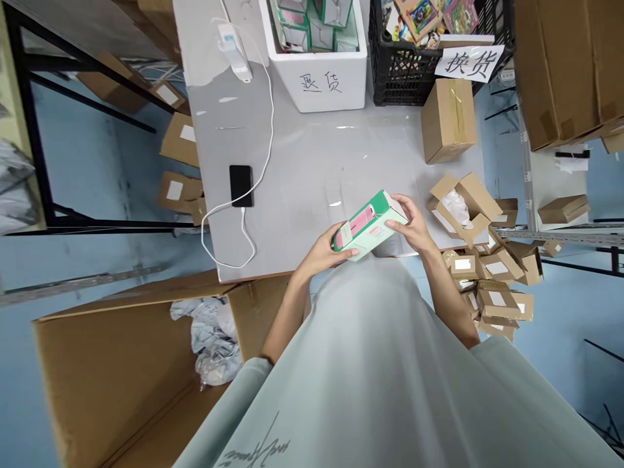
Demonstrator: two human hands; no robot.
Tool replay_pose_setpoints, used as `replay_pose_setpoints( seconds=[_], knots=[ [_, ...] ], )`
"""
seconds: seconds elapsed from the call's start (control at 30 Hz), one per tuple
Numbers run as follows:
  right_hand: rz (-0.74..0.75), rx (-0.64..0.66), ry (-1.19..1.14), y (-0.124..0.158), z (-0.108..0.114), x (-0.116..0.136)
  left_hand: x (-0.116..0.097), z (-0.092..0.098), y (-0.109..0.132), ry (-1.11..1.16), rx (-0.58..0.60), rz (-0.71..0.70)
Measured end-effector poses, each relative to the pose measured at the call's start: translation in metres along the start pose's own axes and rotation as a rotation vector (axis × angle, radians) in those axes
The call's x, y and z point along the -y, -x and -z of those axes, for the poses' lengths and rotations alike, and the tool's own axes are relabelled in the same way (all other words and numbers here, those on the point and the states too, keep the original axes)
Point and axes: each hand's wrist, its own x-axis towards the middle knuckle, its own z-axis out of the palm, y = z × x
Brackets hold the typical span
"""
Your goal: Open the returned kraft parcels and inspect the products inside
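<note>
Between my two hands is a green and white product box (368, 224) with a pink picture on its face, tilted up to the right over the near table edge. My left hand (325, 250) grips its lower left end, and my right hand (410, 224) grips its upper right end. What the box holds is hidden. To the right, near the table corner, an opened cardboard box (480, 195) shows white plastic inside. A closed cardboard box (449, 121) stands behind that one.
On the table (302, 214) lie a black phone (240, 184), a white cable and a power strip (234, 52). At the back are a white bin (322, 81) of similar boxes and a black crate (400, 71). A large carton (121, 364) stands front left; small cartons (500, 299) pile up right.
</note>
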Motion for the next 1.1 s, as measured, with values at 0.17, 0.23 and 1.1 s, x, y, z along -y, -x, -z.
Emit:
replay_pose_setpoints(
  seconds=[0.17, 0.23, 1.1],
  knots=[
    [-0.001, 0.096, 0.007, 0.001, -0.001, 0.007, 0.002, 0.003, -0.002, 0.007, -0.006, 0.025],
    [0.009, 0.122, -0.014, 0.003, -0.001, 0.010, 0.005, 0.003, -0.001, 0.005, -0.053, 0.024],
    [-0.190, 0.183, 0.255, 0.012, -0.004, -0.024, 0.024, 0.011, 0.010, -0.396, -0.270, -0.121]
  ],
)
